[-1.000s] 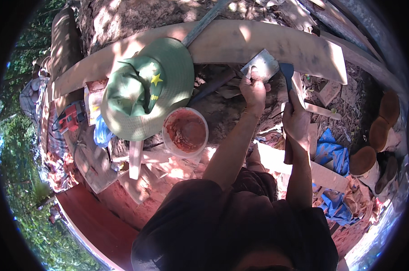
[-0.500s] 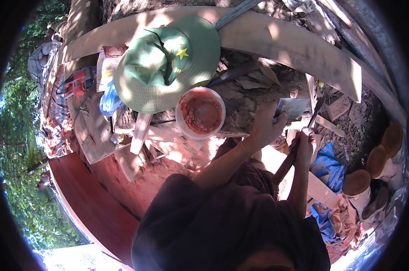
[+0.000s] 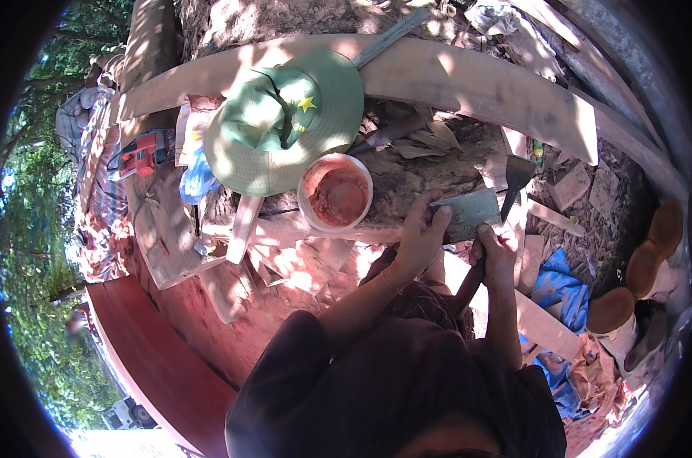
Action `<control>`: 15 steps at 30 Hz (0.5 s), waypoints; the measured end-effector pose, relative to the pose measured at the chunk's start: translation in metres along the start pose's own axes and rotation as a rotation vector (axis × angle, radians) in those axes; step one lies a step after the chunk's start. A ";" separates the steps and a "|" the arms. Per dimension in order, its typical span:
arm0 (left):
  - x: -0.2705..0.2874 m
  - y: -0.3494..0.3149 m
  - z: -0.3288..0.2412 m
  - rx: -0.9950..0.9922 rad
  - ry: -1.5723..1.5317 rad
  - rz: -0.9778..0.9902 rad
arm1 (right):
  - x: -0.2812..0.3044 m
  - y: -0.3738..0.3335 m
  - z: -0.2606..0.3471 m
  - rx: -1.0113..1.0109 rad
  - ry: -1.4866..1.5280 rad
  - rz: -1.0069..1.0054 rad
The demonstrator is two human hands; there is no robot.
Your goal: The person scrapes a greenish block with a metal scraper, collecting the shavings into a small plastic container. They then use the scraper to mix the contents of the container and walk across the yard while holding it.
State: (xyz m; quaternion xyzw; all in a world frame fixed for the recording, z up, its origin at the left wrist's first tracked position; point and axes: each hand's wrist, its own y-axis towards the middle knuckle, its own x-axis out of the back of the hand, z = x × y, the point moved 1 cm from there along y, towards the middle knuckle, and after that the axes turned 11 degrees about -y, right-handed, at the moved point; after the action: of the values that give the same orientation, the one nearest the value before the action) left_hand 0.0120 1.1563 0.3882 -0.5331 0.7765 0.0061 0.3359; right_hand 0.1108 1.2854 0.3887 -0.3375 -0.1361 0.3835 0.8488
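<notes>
My left hand (image 3: 421, 243) is closed on the left edge of a thin flat metal plate (image 3: 472, 215), thumb on top. Wrapped round the long dark handle of a scraper (image 3: 520, 174), my right hand (image 3: 498, 258) has its thumb by the plate's lower right corner. The scraper's flared dark blade points away from me, just past the plate's right edge, and its handle runs back toward my lap. Left of my hands, a white tub (image 3: 366, 211) holds reddish paste smeared up its inner wall. A green brimmed hat (image 3: 285, 122) with a yellow star lies behind the tub.
A long curved plank (image 3: 476, 84) spans the back. At left are a red-and-black tool (image 3: 141, 156), a blue plastic bag (image 3: 199, 177) and a dark red board (image 3: 159, 355). Boots (image 3: 612, 311) and blue cloth (image 3: 560, 286) lie at right among wood scraps.
The plate has moved left and toward me, now turned flatter to view. The scraper's blade has swung left, close beside the plate, and my right hand has come nearer my left.
</notes>
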 end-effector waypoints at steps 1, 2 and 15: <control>0.006 -0.001 -0.001 0.045 -0.010 -0.098 | -0.004 -0.002 0.000 0.083 0.001 0.072; 0.013 0.000 -0.003 0.101 -0.072 -0.132 | -0.009 -0.005 -0.001 0.144 0.012 0.106; 0.040 -0.009 -0.027 -0.011 -0.125 -0.310 | -0.025 -0.024 -0.031 0.324 0.411 0.245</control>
State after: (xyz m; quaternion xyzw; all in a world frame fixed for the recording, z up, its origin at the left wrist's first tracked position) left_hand -0.0032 1.1095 0.3912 -0.6469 0.6624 -0.0085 0.3778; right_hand 0.1228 1.2403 0.3828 -0.2819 0.1436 0.4234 0.8489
